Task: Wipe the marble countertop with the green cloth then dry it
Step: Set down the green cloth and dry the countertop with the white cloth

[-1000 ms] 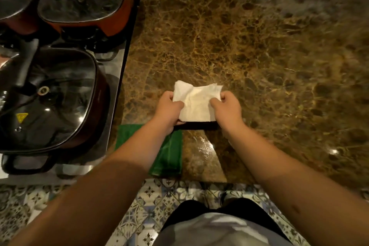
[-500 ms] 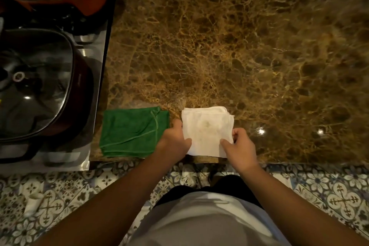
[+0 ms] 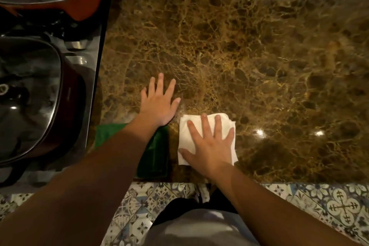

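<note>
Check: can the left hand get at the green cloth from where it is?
Probably yes. The left hand lies flat and empty on the marble countertop, just beyond the green cloth; only its own forearm covers the cloth.

place: home kitchen | left: lidded pots (image 3: 30, 96) on stove | centre: marble countertop (image 3: 239, 46) | bottom: patterned floor tiles (image 3: 329, 203)

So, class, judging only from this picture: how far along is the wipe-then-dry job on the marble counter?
Wiping looks done: the green cloth lies set aside, folded, near the counter's front edge. In hand: the right hand presses a folded white cloth flat on the marble countertop, while the left hand rests open on the stone. Left: drying the rest.
</note>
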